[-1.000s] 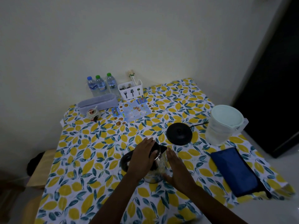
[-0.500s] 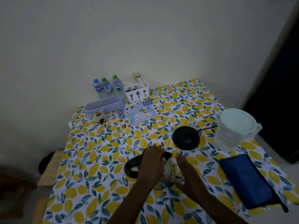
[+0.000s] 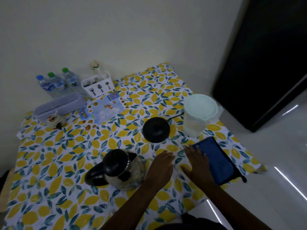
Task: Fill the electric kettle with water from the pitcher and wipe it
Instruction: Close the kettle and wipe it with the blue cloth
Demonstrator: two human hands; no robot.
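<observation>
The glass electric kettle (image 3: 119, 170) with a black lid and black handle stands on the lemon-print tablecloth, off its round black base (image 3: 156, 129). My left hand (image 3: 162, 166) hovers flat just right of the kettle, fingers apart, holding nothing. My right hand (image 3: 197, 161) is spread open over the cloth with its fingertips at the left edge of the folded blue cloth (image 3: 216, 160). The clear pitcher (image 3: 198, 115) with a pale green lid stands behind the blue cloth, with water in it.
Three water bottles (image 3: 56, 83), a white cutlery caddy (image 3: 97, 86), a long lidded box (image 3: 58, 105) and a small ornament (image 3: 54, 120) line the far left. A picture mat (image 3: 101, 110) lies beside them. The table's right edge (image 3: 249, 156) drops to a white floor, with a dark door (image 3: 265, 63) beyond.
Both hands have left the kettle and moved right; the left now hovers beside it, the right has reached the blue cloth. The camera view has shifted right.
</observation>
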